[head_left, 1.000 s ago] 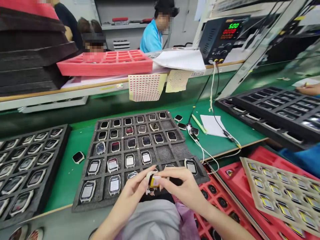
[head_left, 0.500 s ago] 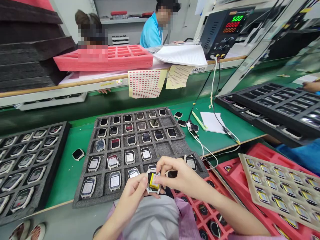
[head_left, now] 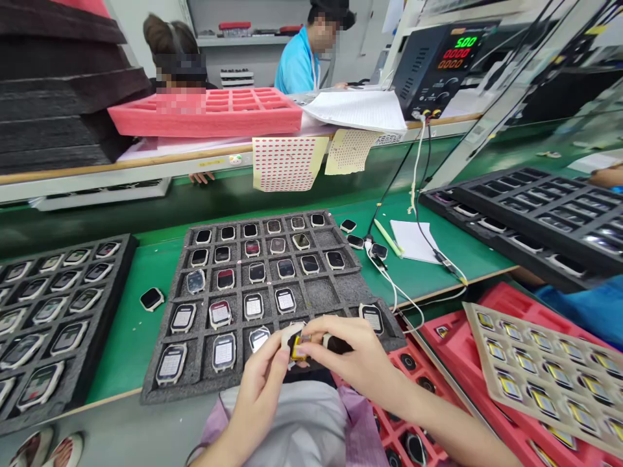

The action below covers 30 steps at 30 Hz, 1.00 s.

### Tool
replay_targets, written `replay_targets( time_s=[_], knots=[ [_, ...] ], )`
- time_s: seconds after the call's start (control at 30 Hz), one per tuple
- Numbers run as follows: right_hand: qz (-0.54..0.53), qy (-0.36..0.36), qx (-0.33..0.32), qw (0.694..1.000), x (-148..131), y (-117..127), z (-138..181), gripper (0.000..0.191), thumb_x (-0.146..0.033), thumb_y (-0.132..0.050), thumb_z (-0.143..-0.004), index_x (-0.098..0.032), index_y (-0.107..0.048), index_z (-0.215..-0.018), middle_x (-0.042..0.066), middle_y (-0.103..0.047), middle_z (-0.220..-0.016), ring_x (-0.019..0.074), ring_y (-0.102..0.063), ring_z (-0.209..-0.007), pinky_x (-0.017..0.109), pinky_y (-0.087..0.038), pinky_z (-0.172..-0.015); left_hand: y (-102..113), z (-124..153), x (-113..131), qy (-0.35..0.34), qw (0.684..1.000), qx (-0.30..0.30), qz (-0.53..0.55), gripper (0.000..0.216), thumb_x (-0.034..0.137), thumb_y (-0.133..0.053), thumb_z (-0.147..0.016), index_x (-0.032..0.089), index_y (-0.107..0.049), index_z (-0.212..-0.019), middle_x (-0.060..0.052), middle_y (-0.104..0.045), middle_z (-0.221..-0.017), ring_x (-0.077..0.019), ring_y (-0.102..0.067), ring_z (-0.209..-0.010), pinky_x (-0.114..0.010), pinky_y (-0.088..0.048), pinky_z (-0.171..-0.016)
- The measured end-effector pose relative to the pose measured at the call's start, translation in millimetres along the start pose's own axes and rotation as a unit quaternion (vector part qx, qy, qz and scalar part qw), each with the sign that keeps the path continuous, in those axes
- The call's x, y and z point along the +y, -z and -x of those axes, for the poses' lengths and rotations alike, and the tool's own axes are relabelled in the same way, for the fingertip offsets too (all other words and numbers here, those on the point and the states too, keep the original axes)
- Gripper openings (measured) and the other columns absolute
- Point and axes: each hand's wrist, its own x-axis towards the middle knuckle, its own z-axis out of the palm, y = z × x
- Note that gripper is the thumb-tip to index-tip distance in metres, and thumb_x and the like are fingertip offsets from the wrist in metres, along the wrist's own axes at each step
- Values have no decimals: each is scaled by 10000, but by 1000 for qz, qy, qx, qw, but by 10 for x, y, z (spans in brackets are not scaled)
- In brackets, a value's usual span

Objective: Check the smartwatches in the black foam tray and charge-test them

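Close in front of my body, my left hand [head_left: 265,376] grips a pale smartwatch case [head_left: 291,337] by its left side. My right hand [head_left: 353,353] pinches a small yellow part [head_left: 298,351], which looks like a battery, at the case's open side. Fingers hide much of both, so I cannot tell how far the part sits inside. Below and beyond the hands lies a grey foam tray [head_left: 311,292] of smartwatches, several with white labels on their faces. One labelled smartwatch [head_left: 371,318] is just beyond my right hand.
Left stands another foam tray [head_left: 104,311] of watches, with a loose watch [head_left: 152,299] beside it. Cables [head_left: 403,298], a pen [head_left: 388,237] and a notepad [head_left: 415,241] lie right. A beige tray [head_left: 528,379] rests on red foam [head_left: 506,295]. Two people sit beyond the shelf.
The watch case has tilted, and its yellow part now shows less. My right hand has shifted slightly, its fingers lower and closer around the part. My left hand still holds the case.
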Motion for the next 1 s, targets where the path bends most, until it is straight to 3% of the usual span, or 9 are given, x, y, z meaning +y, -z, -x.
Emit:
replay_targets(
  time_s=[0.17,0.43,0.5,0.6,0.73,0.87,1.0],
  knots=[
    [-86,-37,20,995,52,-56,-24,45,-215,-676,-807,-172,-670,-816,-10,-684,-684,124,-629,-603,215,-484,-606,-3,3,25,-3,1000,12,-21,367,390,-430,-923,177,-652,-1124,-70,-682,-962,-195,-604,-862,-285,-478,-812],
    [-78,-83,21,993,81,-114,-5,122,-286,-698,-788,-172,-663,-765,21,-713,-734,165,-656,-677,260,-512,-653,5,49,-83,-98,991,57,-78,326,269,-449,-929,251,-598,-1219,-46,-595,-1259,-211,-458,-1227,-278,-322,-1035],
    [-68,-65,32,995,81,-120,16,124,-287,-699,-791,-174,-667,-749,18,-710,-708,162,-653,-647,257,-511,-637,7,34,-88,-81,993,56,-64,318,282,-441,-933,235,-614,-1197,-51,-619,-1216,-207,-502,-1169,-272,-347,-1007],
    [-48,-10,32,998,52,-82,24,97,-271,-695,-804,-182,-685,-769,7,-702,-683,145,-641,-607,244,-499,-632,10,-5,-66,-15,999,26,-13,327,336,-409,-944,202,-658,-1109,-56,-680,-1036,-177,-596,-879,-246,-449,-793],
    [-25,21,-28,999,0,20,-26,88,-249,-642,-852,-185,-695,-823,3,-705,-709,128,-638,-611,223,-481,-631,23,-42,-13,19,999,-29,19,365,377,-392,-946,174,-691,-992,-40,-672,-821,-130,-492,-602,-228,-393,-576],
    [-12,-14,-98,995,-24,98,-97,126,-292,-641,-852,-176,-668,-807,-5,-687,-690,121,-628,-612,210,-464,-614,30,-61,33,13,999,-42,-7,362,377,-404,-940,158,-692,-931,-23,-626,-700,-122,-420,-533,-233,-357,-546],
    [58,-53,-141,987,-74,170,-180,190,-337,-694,-795,-182,-606,-731,-37,-633,-612,109,-559,-541,207,-398,-538,27,-62,60,3,997,-80,-5,393,363,-338,-959,159,-672,-920,-42,-633,-758,-161,-516,-652,-260,-397,-652]
  ],
)
